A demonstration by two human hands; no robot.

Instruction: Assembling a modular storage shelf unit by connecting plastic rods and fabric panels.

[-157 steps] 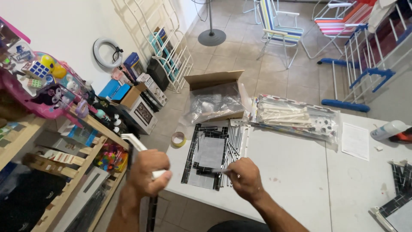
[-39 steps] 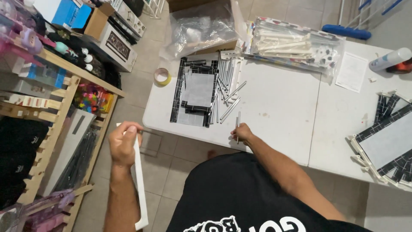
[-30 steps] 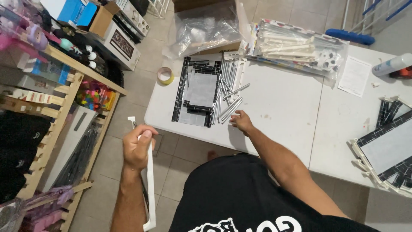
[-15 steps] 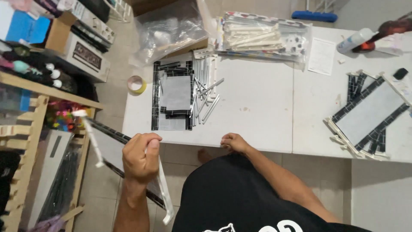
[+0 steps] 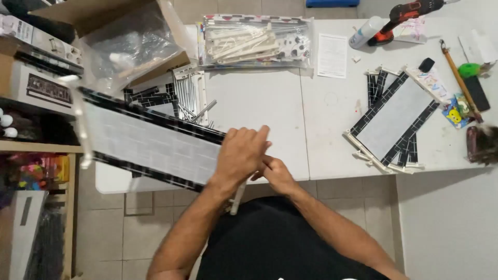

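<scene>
My left hand (image 5: pixel 240 153) grips the near end of a long grey mesh panel with a black border (image 5: pixel 148 140), held flat over the left part of the white table (image 5: pixel 270 98). My right hand (image 5: pixel 277 173) is tucked under the left one at the same end of the panel, against a white plastic strip (image 5: pixel 236 194); whether it grips anything is hidden. The panel's far end, edged by a white rail (image 5: pixel 82 124), is blurred.
On the table lie loose metal rods (image 5: pixel 193 101), a plastic bag of white parts (image 5: pixel 254 44), a paper sheet (image 5: pixel 332 54), a second framed panel (image 5: pixel 394 122), a drill (image 5: pixel 407 13) and a spray can (image 5: pixel 365 32). A cardboard box (image 5: pixel 119 41) and wooden shelves (image 5: pixel 36 155) stand left.
The left hand has lifted the panel from beside the table up over its left part. The right hand left the table edge and joined the left hand at the panel's end.
</scene>
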